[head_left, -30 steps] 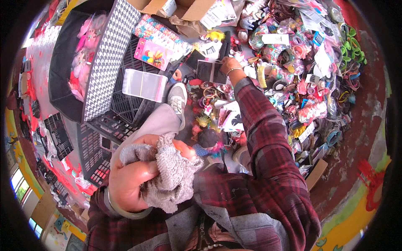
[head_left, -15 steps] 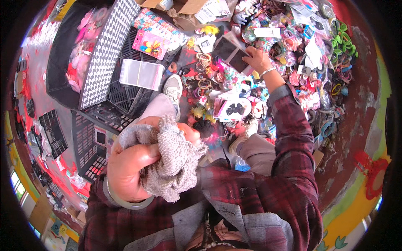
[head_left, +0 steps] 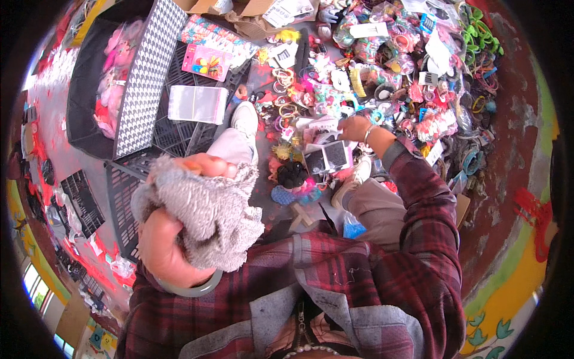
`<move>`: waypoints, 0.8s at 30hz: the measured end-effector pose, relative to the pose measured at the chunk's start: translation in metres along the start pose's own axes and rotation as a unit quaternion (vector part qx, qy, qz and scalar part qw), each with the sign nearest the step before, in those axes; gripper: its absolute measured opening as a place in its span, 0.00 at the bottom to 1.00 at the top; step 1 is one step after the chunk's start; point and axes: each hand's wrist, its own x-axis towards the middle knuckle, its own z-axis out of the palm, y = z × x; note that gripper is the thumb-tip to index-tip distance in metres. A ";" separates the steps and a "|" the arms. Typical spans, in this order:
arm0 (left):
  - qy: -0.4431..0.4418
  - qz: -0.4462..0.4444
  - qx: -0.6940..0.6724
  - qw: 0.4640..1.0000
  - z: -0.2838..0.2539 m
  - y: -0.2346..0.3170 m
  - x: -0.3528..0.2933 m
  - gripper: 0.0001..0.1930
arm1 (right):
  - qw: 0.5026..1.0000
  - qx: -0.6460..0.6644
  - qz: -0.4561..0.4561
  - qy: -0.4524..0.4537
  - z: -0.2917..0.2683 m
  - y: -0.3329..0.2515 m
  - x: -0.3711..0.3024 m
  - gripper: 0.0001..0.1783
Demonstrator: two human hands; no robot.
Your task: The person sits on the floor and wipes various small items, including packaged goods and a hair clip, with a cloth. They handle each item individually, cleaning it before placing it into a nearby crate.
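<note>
A crumpled grey terry cloth is bunched in my left hand, with the thumb and fingers wrapped around it. Farther off to the right, my right hand reaches down with bent fingers at the upper edge of a flat, pale-edged packet with dark squares. Its fingertips are partly hidden, but they appear to pinch that edge. A black ruffled hair tie and a blue rounded item lie just left of the packet.
A heap of hair accessories and small bagged goods spreads ahead and right. On the left stand a black crate and a houndstooth-sided box of pink items. Clear bags lie on black slatted plastic. My shoes flank the near goods.
My right hand has come nearer to me, and the dark-squared packet has moved nearer with it. My left hand has shifted slightly left, still gripping the cloth.
</note>
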 end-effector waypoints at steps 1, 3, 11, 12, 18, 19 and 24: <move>0.009 0.016 0.021 1.000 0.002 0.001 -0.001 0.16 | 0.997 -0.028 -0.024 0.068 -0.009 -0.002 0.009 0.20; 0.027 0.042 0.055 0.997 0.004 0.003 0.000 0.16 | 0.992 -0.003 -0.036 0.117 -0.045 -0.027 0.020 0.20; 0.042 0.155 0.304 0.939 -0.003 0.001 0.012 0.15 | 0.989 0.006 -0.071 0.126 -0.075 -0.173 0.150 0.31; 0.044 0.158 0.327 0.931 -0.004 0.001 0.012 0.15 | 0.991 0.026 -0.054 0.119 -0.074 -0.191 0.164 0.29; 0.034 0.061 0.199 0.978 -0.015 0.006 0.022 0.11 | 0.971 0.132 0.064 0.187 -0.014 -0.141 0.269 0.18; 0.053 0.034 0.114 0.991 -0.012 0.008 0.020 0.11 | 0.966 0.097 0.092 0.222 -0.017 -0.121 0.267 0.14; 0.002 0.003 0.157 0.988 -0.016 0.017 0.023 0.12 | 0.832 0.376 0.095 0.395 -0.015 -0.043 0.218 0.29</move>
